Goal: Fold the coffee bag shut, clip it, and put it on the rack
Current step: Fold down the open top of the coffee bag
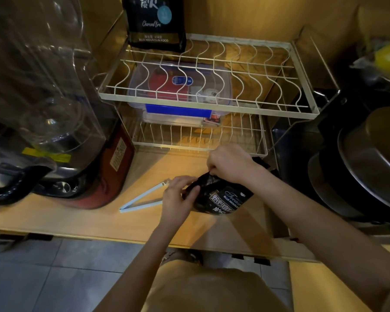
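A black coffee bag with white lettering lies on the wooden counter, its top end pointing left. My right hand pinches the bag's top edge from above. My left hand grips the same folded top end from the left side. A pale blue bag clip lies spread in a V on the counter, just left of my left hand, its tips partly hidden by my fingers. The white wire rack stands behind, and a second black coffee bag stands upright on its upper tier at the back left.
A clear plastic box with a blue latch sits on the rack's lower tier. A blender with a clear jar stands at the left. Stacked dark pans fill the right side. The counter's front edge runs below my forearms.
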Demonstrator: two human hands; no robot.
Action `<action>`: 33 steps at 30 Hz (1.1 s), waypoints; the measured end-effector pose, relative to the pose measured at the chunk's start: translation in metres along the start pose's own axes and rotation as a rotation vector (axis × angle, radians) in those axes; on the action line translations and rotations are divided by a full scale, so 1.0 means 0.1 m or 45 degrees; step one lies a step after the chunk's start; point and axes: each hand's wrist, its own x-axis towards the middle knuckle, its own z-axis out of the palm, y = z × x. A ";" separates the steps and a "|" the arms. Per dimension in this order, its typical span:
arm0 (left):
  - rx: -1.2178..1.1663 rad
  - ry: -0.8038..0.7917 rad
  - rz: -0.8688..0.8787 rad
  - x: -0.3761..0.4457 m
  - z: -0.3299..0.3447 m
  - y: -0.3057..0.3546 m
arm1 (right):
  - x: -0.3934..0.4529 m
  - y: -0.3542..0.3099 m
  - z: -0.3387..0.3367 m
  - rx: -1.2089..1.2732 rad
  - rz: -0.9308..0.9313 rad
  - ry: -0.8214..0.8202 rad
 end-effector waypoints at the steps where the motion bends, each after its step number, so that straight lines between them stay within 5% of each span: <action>1: 0.056 -0.003 0.009 0.07 0.01 -0.02 | -0.02 0.02 0.00 0.012 0.002 0.008; 14: 0.412 0.054 0.090 0.15 0.15 -0.08 | -0.10 0.01 0.08 0.168 0.166 0.025; 17: 0.219 -0.009 -0.099 0.23 0.11 -0.06 | -0.08 0.05 0.06 0.163 0.135 -0.002; 25: -0.586 -0.612 -0.455 0.25 0.03 -0.04 | -0.09 0.09 0.08 0.221 0.089 0.022; 33: -0.480 -0.257 -0.367 0.23 0.15 0.05 | -0.09 0.05 0.08 0.207 0.060 0.008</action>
